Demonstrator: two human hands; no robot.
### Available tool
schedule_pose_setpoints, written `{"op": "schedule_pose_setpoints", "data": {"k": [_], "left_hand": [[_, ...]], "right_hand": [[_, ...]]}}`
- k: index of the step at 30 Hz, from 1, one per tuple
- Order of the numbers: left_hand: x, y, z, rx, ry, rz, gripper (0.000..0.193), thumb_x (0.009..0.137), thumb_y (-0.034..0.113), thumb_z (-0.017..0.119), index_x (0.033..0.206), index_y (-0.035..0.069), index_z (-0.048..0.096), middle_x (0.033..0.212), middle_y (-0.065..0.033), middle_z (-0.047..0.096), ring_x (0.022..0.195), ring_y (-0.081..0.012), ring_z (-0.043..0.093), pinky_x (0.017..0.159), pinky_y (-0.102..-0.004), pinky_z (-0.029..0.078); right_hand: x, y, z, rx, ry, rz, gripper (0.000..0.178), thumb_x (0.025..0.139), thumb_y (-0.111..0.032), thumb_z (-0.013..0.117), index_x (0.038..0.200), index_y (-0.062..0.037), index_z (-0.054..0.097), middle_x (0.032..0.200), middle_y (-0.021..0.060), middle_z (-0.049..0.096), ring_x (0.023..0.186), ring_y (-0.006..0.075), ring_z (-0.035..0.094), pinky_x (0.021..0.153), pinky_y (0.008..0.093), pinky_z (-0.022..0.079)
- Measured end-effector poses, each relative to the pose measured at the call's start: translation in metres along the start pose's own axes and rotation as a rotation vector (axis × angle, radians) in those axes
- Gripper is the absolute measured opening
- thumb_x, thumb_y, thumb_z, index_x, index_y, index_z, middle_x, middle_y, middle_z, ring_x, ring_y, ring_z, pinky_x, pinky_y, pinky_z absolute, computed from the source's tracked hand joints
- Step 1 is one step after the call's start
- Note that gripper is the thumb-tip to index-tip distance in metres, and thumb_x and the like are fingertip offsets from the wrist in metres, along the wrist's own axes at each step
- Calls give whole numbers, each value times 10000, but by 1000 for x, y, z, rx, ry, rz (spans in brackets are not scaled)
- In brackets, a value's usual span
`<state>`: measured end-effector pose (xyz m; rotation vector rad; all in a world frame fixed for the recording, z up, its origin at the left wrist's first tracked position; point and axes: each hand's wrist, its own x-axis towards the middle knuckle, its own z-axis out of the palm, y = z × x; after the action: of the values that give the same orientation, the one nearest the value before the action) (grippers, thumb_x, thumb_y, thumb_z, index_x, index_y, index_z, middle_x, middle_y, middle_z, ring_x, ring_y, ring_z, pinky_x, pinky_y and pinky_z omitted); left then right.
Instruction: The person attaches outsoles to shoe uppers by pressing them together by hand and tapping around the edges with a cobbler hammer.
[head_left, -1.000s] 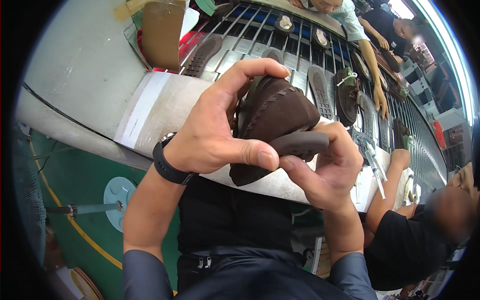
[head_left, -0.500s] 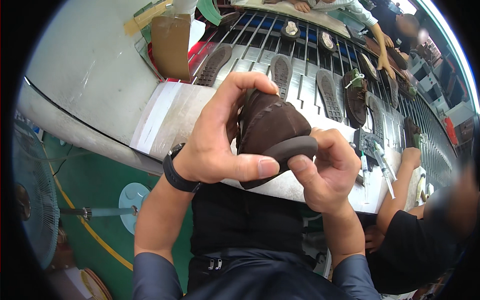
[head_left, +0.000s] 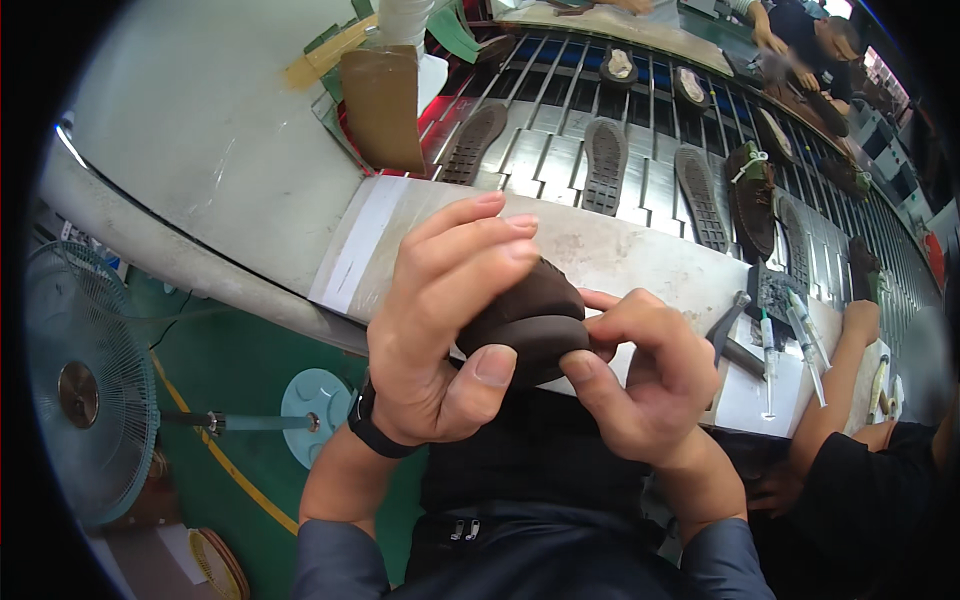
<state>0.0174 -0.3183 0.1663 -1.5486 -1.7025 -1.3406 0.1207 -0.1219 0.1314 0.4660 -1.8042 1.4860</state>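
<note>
A pale table [head_left: 640,255] edges a slatted conveyor [head_left: 560,140] carrying shoe soles [head_left: 604,165]. Above its near edge, the left hand [head_left: 440,330] wraps a dark brown shoe [head_left: 525,320], grip closed around it (thumb underneath); the right hand [head_left: 640,385] pinches its sole edge. A fan [head_left: 85,385] stands left.

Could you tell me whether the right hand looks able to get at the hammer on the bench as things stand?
Probably not at once: the right hand and left hand both grip the brown shoe. The hammer lies just beyond it on the bench, nothing between.
</note>
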Motion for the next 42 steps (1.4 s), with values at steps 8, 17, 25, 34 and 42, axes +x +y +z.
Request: {"op": "schedule_pose_setpoints", "data": {"k": [8, 17, 25, 34, 42], "left_hand": [[-16, 10, -13, 285, -7, 64, 453, 1112, 394, 631, 1353, 14, 682, 1400, -263, 640, 1305, -503, 622, 1086, -552, 547], [-26, 11, -11, 384, 90, 2, 559, 1107, 487, 593, 1408, 19, 637, 1438, -271, 627, 1324, -453, 627, 1117, -527, 539], [-26, 8, -22, 453, 46, 74, 498, 1107, 438, 606, 1383, 26, 647, 1368, -210, 676, 1264, -426, 655, 1067, -500, 581], [-19, 20, -30, 437, 5, -9, 335, 1097, 280, 672, 1303, 17, 656, 1305, -188, 700, 1195, -390, 672, 1025, -480, 596], [-17, 41, -42, 535, -77, -65, 252, 1059, 247, 731, 1181, 28, 712, 1257, -143, 699, 1155, -371, 670, 990, -452, 594]], "right_hand": [[5, -7, 21, -321, -17, -270, 333, 808, -101, 951, 1022, -1, 717, 879, 92, 732, 649, 258, 651, 777, 412, 631], [12, -11, 32, -282, -33, -173, 353, 734, -38, 924, 1017, -7, 716, 920, 120, 682, 743, 295, 650, 654, 379, 533], [17, -5, 44, -288, 13, -254, 302, 750, -22, 904, 988, 3, 720, 885, 131, 682, 723, 294, 665, 596, 380, 549], [19, -10, 50, -267, 32, -201, 312, 726, -4, 902, 982, 10, 723, 869, 137, 691, 715, 293, 673, 585, 379, 558], [18, -21, 56, -232, 16, -169, 337, 684, 25, 898, 970, 10, 721, 869, 140, 691, 724, 291, 675, 587, 380, 560]]}}
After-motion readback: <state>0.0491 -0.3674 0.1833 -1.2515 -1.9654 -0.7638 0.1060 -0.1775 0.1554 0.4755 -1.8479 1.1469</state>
